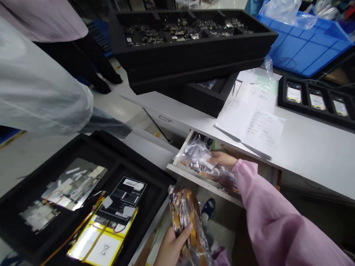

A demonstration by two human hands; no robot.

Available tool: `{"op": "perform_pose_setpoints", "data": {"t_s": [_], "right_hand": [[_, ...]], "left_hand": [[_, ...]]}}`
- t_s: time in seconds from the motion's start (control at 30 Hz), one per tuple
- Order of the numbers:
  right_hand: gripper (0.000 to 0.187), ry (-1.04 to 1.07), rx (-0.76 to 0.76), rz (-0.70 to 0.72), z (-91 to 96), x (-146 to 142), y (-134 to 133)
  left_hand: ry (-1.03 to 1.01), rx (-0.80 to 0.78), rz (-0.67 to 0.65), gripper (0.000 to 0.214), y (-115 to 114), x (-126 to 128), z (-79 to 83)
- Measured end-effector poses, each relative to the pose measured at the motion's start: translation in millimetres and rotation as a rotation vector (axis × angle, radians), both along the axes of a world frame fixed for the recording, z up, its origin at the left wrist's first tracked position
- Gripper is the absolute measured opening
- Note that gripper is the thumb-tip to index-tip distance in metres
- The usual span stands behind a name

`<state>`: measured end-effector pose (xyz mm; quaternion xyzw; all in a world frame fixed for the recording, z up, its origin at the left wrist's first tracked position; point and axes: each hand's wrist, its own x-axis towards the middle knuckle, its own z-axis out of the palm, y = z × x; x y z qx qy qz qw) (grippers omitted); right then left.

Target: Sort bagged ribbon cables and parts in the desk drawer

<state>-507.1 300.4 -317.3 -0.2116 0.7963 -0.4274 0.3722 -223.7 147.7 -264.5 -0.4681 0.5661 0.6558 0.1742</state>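
My left hand is at the bottom of the view, closed around a clear plastic bag of orange-brown flex cables. My right hand, in a pink sleeve, reaches into an open white drawer under the table edge. Its fingers rest on clear plastic bags of small parts inside the drawer; whether they grip a bag is hidden.
A black foam tray at lower left holds opened tablet devices with a yellow-taped battery. Stacked black trays of small parts stand at the back. Papers, another black tray and a blue crate are on the right. Another person in a white coat stands at left.
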Motion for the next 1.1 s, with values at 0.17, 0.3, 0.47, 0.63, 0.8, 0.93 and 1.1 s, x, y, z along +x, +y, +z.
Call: {"op": "perform_pose_setpoints", "data": {"t_s": [0.17, 0.3, 0.47, 0.63, 0.8, 0.93, 1.1], "right_hand": [[0.037, 0.097, -0.032, -0.107, -5.2, 11, -14], [0.039, -0.007, -0.029, 0.015, -5.5, 7, -17], [0.038, 0.032, 0.066, 0.054, -1.7, 2, -25], [0.044, 0.390, 0.088, -0.142, 28.1, 37, -7], [0.039, 0.731, 0.408, -0.025, 33.0, 72, 66], [0.024, 0.743, 0.548, 0.091, 11.1, 77, 93], [0.024, 0.771, 0.619, 0.157, 13.1, 71, 102]], "left_hand": [[0.031, 0.024, -0.017, 0.056, -1, 1, -6.8], [0.022, -0.016, -0.001, 0.055, -2, 4, -7.4], [0.013, -0.021, 0.002, 0.053, -2, 8, -4.1], [-0.001, 0.016, -0.012, 0.054, -6, 13, -4.3], [0.016, 0.003, 0.019, 0.051, -9, 21, -12.4], [0.016, 0.007, 0.011, 0.044, -10, 25, -14.8], [0.021, -0.008, -0.042, 0.046, -11, 25, -11.9]]}}
